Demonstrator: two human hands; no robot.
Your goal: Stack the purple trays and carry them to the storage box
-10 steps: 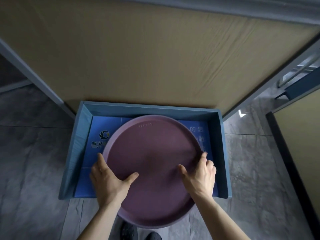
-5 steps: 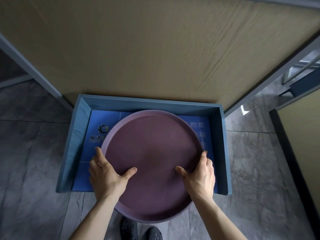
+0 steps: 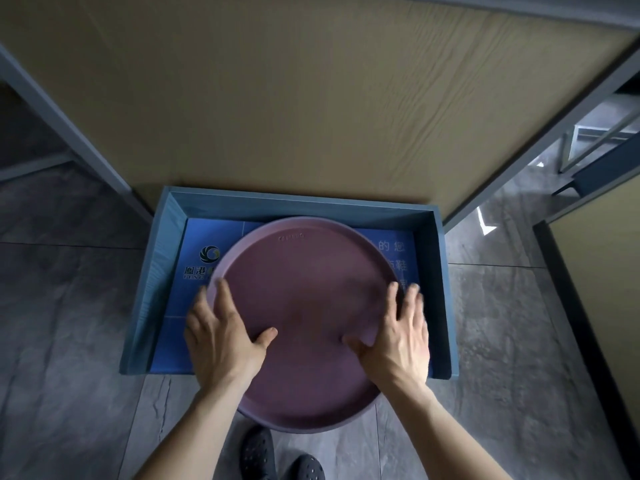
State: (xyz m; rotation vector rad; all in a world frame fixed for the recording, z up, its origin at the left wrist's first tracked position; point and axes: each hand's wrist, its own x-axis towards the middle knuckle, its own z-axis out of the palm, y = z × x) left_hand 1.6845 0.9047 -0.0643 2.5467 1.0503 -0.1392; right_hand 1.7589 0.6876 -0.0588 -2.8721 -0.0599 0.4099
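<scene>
A large round purple tray (image 3: 304, 292) hangs over a shallow blue storage box (image 3: 162, 258) on the floor. The tray's far half is above the box, its near edge juts out over the box's open front. My left hand (image 3: 221, 337) grips the tray's left rim, thumb lying inside the tray. My right hand (image 3: 398, 337) grips the right rim the same way. Any trays stacked underneath are hidden by the top one. The box bottom is bright blue with a logo and white characters.
The box stands against a tall tan wooden panel (image 3: 311, 109) framed in grey metal. Grey stone floor tiles (image 3: 69, 341) lie all around. A second tan panel (image 3: 602, 289) stands at the right. My dark shoes (image 3: 273, 459) are just below the tray.
The tray has moved forward and down toward the box. My fingers have spread out more along both rims.
</scene>
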